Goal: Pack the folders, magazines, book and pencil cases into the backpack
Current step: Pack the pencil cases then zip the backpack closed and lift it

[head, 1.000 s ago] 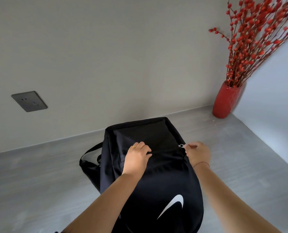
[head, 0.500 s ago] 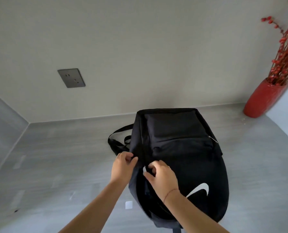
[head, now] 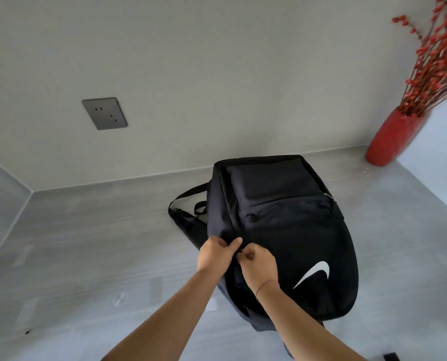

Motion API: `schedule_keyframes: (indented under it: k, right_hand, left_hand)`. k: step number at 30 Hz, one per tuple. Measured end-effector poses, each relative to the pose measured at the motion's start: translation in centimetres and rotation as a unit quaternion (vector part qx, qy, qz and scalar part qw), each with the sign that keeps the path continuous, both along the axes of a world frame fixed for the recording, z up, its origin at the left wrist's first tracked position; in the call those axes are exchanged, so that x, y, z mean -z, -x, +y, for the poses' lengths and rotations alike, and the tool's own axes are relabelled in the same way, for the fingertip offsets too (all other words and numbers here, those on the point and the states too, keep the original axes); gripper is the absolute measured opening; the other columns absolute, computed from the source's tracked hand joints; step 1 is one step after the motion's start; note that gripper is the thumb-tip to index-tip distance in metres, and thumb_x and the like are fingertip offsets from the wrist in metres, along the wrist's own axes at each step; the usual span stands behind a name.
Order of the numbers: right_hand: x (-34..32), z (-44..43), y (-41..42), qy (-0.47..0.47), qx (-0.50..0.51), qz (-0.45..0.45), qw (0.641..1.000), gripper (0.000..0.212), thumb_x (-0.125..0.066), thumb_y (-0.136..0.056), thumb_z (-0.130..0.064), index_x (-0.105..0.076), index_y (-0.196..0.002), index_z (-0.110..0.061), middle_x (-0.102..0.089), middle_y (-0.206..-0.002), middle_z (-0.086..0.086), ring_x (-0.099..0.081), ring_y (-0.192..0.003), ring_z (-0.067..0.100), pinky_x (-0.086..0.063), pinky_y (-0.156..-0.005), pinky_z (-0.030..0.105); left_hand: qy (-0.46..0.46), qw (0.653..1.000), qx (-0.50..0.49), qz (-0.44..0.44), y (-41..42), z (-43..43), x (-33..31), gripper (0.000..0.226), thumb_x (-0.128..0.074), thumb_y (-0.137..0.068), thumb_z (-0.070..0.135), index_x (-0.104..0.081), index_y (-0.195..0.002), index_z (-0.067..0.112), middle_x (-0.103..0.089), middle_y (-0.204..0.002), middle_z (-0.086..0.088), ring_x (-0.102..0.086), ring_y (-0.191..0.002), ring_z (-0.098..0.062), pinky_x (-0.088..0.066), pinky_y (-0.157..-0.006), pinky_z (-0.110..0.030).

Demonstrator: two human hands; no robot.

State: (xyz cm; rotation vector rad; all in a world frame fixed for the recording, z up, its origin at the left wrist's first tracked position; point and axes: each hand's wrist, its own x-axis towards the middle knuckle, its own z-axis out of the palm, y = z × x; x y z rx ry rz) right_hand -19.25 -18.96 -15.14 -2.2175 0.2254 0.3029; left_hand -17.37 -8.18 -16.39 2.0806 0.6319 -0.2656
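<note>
- Head view: we see a black backpack (head: 282,230) lying front-up on the grey tabletop (head: 87,256). Its far end stretches away from both hands toward the wall (head: 217,74).
- Our left hand (head: 217,254) grips the backpack's side edge, with the fingers curled round the fabric and the thumb laid over the top.
- Our right hand (head: 258,265) sits just right of the left hand and touches it. Its thumb and fingers are pinched together on the same seam, and the small dark bit between them is too tiny for us to name.
- A thin bracelet (head: 265,284) circles the right wrist.
- A white swoosh (head: 314,274) marks the backpack's front, near the right hand on its right side.
- A silver zip pull (head: 330,197) lies beyond the right hand, at the far right end of the front pocket's zip.
- A black strap (head: 188,201) loops out beyond the left hand and a little to its left, resting on the tabletop.
- A dark wall socket (head: 104,113) is well beyond the left hand, up on the wall.
- A red vase (head: 394,138) stands on the tabletop far off to the right of the right hand, by the wall, and holds red berry branches (head: 436,56).
- A small dark object (head: 391,356) lies behind the right forearm, cut off by the frame edge.
</note>
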Motion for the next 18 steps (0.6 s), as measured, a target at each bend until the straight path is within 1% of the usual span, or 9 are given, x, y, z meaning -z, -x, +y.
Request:
schedule_keyframes:
  k: [2,4,7,9,12,14,15,16,18]
  right_hand:
    - [-0.5,-0.2,0.7,-0.034,0.001,0.003,0.999,0.026,-0.056,-0.086,-0.023,-0.052,-0.061,-0.02,-0.054,-0.062,-0.006,-0.052,-0.061,0.011,-0.04,-0.056,0.022]
    - [-1.0,-0.5,1.9,-0.048,0.001,0.008,0.999,0.028,-0.056,-0.086,-0.023,-0.049,-0.059,-0.02,-0.051,-0.057,-0.005,-0.048,-0.057,0.01,-0.036,-0.052,0.021]
    - [-1.4,-1.8,4.4,-0.055,0.017,0.006,0.998,0.029,-0.056,-0.084,-0.023,-0.046,-0.058,-0.02,-0.05,-0.055,-0.005,-0.047,-0.055,0.009,-0.036,-0.051,0.02]
    - [-1.4,-3.4,6.0,-0.035,0.025,0.0,0.999,0.031,-0.056,-0.083,-0.021,-0.042,-0.055,-0.02,-0.047,-0.052,-0.004,-0.045,-0.055,0.01,-0.035,-0.053,0.023]
    - [-1.0,-6.1,8.2,-0.018,0.053,-0.006,0.998,0.031,-0.056,-0.078,-0.017,-0.038,-0.053,-0.019,-0.044,-0.05,-0.002,-0.042,-0.054,0.013,-0.036,-0.055,0.027]
    - [-0.7,-7.4,9.1,-0.013,0.05,-0.009,0.999,0.031,-0.057,-0.077,-0.018,-0.039,-0.052,-0.021,-0.046,-0.05,-0.004,-0.042,-0.053,0.011,-0.037,-0.055,0.026]
    - [-0.6,-7.7,9.4,-0.01,0.044,-0.01,0.999,0.03,-0.057,-0.077,-0.02,-0.04,-0.053,-0.022,-0.046,-0.05,-0.005,-0.041,-0.052,0.01,-0.036,-0.055,0.024]
    - [-0.5,-8.0,9.7,-0.008,0.041,-0.012,0.999,0.029,-0.057,-0.077,-0.021,-0.04,-0.053,-0.022,-0.046,-0.049,-0.006,-0.04,-0.051,0.008,-0.035,-0.054,0.023]
    - [-0.3,-8.0,9.8,-0.015,0.037,-0.022,0.999,0.027,-0.056,-0.077,-0.023,-0.041,-0.054,-0.02,-0.046,-0.049,-0.006,-0.039,-0.051,0.008,-0.033,-0.052,0.023]
  left_hand:
    - [-0.01,1.0,0.006,-0.005,-0.2,-0.3,-0.7,0.047,-0.07,-0.07,0.053,-0.041,-0.053,0.019,-0.045,-0.051,0.006,-0.051,-0.054,-0.018,-0.034,-0.048,-0.025]
    - [-0.026,0.999,0.01,-0.024,-0.4,-0.6,-1.3,0.044,-0.07,-0.072,0.042,-0.041,-0.048,0.019,-0.047,-0.047,0.005,-0.049,-0.05,-0.014,-0.033,-0.045,-0.024]
    - [-0.059,0.996,0.029,-0.058,-0.7,-0.8,-1.8,0.038,-0.065,-0.077,0.028,-0.041,-0.05,0.015,-0.048,-0.051,0.002,-0.048,-0.052,-0.016,-0.033,-0.045,-0.025]
    - [-0.067,0.995,0.034,-0.067,-0.9,-0.7,-2.1,0.038,-0.064,-0.079,0.025,-0.041,-0.052,0.012,-0.052,-0.055,-0.003,-0.051,-0.056,-0.02,-0.036,-0.049,-0.026]
    - [-0.084,0.993,0.028,-0.077,-0.7,-0.4,-2.5,0.034,-0.066,-0.082,0.028,-0.044,-0.061,0.012,-0.054,-0.064,-0.004,-0.055,-0.068,-0.024,-0.04,-0.056,-0.03]
    - [-0.12,0.985,0.04,-0.119,0.1,-0.6,-3.0,0.022,-0.068,-0.083,0.028,-0.053,-0.085,0.012,-0.058,-0.086,-0.003,-0.057,-0.087,-0.024,-0.048,-0.074,-0.033]
    - [-0.177,0.968,0.075,-0.162,0.8,-0.9,-3.3,0.027,-0.068,-0.083,0.028,-0.054,-0.101,0.014,-0.056,-0.102,-0.002,-0.054,-0.1,-0.023,-0.046,-0.086,-0.034]
    - [-0.237,0.937,0.145,-0.211,1.6,-1.3,-3.4,0.035,-0.065,-0.085,0.031,-0.053,-0.114,0.017,-0.053,-0.114,0.001,-0.049,-0.11,-0.02,-0.04,-0.097,-0.034]
    - [-0.286,0.847,0.355,-0.274,3.2,-2.1,-3.9,0.037,-0.053,-0.091,0.039,-0.052,-0.125,0.025,-0.049,-0.127,0.008,-0.038,-0.126,-0.014,-0.023,-0.108,-0.031]
